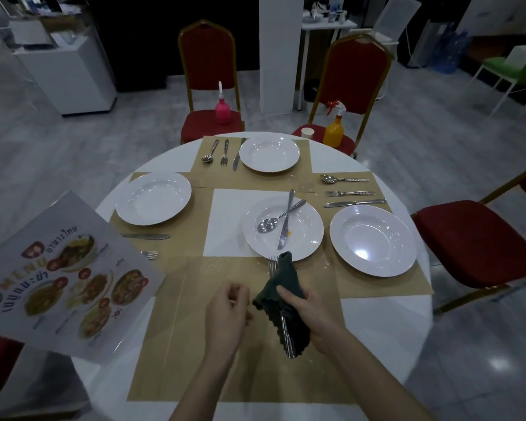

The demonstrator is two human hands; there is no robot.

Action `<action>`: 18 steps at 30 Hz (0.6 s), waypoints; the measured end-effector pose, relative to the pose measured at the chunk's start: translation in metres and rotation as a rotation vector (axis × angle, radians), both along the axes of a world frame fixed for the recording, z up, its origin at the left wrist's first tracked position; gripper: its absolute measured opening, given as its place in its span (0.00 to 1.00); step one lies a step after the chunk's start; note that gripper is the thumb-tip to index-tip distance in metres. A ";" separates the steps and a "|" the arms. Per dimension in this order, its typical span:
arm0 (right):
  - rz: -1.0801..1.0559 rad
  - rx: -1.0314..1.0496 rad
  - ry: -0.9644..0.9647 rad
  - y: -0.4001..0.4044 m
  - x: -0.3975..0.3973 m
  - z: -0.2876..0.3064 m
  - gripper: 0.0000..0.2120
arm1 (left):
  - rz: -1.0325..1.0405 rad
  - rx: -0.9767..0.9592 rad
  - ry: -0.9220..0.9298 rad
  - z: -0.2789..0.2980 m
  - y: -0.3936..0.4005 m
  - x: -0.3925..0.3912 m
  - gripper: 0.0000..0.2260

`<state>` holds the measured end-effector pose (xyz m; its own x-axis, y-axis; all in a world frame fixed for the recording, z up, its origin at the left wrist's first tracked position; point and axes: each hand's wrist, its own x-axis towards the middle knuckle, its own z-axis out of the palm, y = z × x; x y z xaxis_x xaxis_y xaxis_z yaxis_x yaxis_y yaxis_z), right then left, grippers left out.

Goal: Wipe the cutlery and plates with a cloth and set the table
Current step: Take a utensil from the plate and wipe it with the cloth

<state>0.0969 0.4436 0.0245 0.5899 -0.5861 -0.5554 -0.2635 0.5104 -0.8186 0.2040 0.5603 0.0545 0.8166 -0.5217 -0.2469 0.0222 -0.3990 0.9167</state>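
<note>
White and round, the glossy desk is covered by tan woven placemats, with bare mat left in front of the hands. A shallow white round plate near the middle carries a crossed steel spoon and knife. A dark crumpled cloth and steel fork are gripped together by the right hand, the tines just beside the plate's rim. The left hand is held loosely curled, empty.

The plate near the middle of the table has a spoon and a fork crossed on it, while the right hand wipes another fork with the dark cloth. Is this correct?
Not quite. On the plate the spoon is crossed with a knife, not a fork. The head view shows this. The right hand does hold a fork in the dark cloth.
</note>
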 end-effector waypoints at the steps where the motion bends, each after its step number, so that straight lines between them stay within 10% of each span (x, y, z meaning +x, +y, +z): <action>1: 0.033 0.001 -0.015 0.003 -0.003 -0.001 0.16 | 0.022 -0.025 -0.020 0.003 -0.002 0.006 0.06; 8: 0.061 -0.082 -0.039 0.024 -0.006 0.002 0.13 | -0.132 -0.074 0.369 -0.004 -0.011 -0.003 0.09; 18: 0.238 -0.129 0.025 0.049 -0.016 -0.002 0.09 | 0.096 -0.087 0.401 -0.021 -0.018 0.019 0.12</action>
